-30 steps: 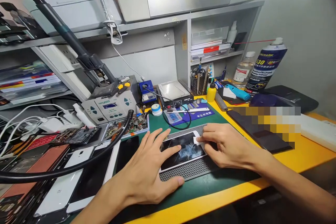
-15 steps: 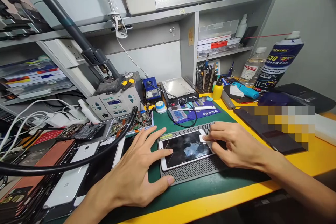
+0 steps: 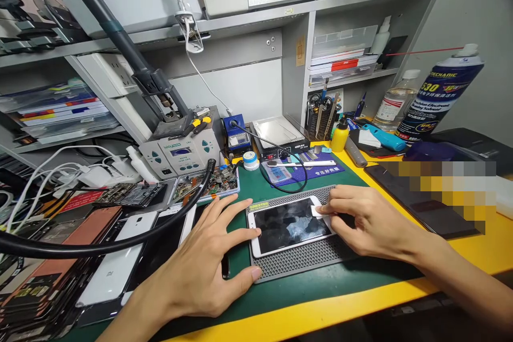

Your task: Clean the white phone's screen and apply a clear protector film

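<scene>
A white-framed smartphone (image 3: pixel 288 227) with a black screen lies face up on a grey perforated mat (image 3: pixel 288 264). Smudges or a wet-looking reflection show in the middle of its glass. My left hand (image 3: pixel 204 262) is spread open, its index fingertip at the phone's left end and its thumb by the mat's near left corner. Between the fingers of my right hand (image 3: pixel 360 219) is a small white piece (image 3: pixel 316 211), perhaps a folded wipe, pressed on the screen's right end. My right fingers partly hide the piece and that end of the phone.
Phones and phone parts (image 3: pixel 108 262) crowd the left, crossed by a thick black hose (image 3: pixel 100 251). Behind stand a soldering station (image 3: pixel 180 152), a heating plate (image 3: pixel 280 136) and a small yellow bottle (image 3: pixel 340 136). A spray can (image 3: pixel 441 96) and a dark panel (image 3: pixel 420 203) are at right.
The view has shifted slightly, so everything sits a little farther right. My left index finger has drawn back from the screen to the phone's left end. My right hand stays at the right end.
</scene>
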Demonstrator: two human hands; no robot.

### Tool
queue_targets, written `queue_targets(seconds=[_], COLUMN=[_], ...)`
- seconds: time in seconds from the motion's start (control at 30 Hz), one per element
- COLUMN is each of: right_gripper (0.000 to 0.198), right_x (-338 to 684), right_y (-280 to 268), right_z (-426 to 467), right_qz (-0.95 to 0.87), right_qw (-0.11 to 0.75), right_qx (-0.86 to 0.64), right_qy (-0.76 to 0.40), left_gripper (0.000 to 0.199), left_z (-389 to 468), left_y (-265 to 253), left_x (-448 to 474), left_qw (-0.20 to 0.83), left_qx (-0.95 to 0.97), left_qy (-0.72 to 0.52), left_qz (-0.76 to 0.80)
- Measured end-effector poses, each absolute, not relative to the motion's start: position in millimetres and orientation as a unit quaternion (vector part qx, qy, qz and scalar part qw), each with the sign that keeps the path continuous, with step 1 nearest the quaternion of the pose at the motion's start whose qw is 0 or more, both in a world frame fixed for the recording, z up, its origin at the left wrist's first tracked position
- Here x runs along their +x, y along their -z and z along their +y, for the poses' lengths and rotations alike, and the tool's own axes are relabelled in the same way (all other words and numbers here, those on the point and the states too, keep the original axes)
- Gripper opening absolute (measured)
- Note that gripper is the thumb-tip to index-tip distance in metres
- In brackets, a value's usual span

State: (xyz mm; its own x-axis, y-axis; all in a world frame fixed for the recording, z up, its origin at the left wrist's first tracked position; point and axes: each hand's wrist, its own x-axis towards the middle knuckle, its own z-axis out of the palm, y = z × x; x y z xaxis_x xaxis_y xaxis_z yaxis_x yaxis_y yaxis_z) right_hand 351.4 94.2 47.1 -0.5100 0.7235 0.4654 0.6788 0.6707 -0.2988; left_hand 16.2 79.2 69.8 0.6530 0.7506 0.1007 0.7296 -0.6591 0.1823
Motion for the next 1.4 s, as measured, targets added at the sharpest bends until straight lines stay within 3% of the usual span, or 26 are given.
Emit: queue_targets(seconds=[1.4], right_gripper=[0.024], right_x=[353], right_y=[-46], right_z=[97], right_qz=[-0.866], right_qw=[0.322], right_qx=[-0.377], right_qy=[-0.067], left_gripper=[0.052], left_z=[80], left_y=[-56], left_x=[8], left_qw=[0.022], left_qx=[0.926], left_qy=[-0.139], left_qz=[0.351])
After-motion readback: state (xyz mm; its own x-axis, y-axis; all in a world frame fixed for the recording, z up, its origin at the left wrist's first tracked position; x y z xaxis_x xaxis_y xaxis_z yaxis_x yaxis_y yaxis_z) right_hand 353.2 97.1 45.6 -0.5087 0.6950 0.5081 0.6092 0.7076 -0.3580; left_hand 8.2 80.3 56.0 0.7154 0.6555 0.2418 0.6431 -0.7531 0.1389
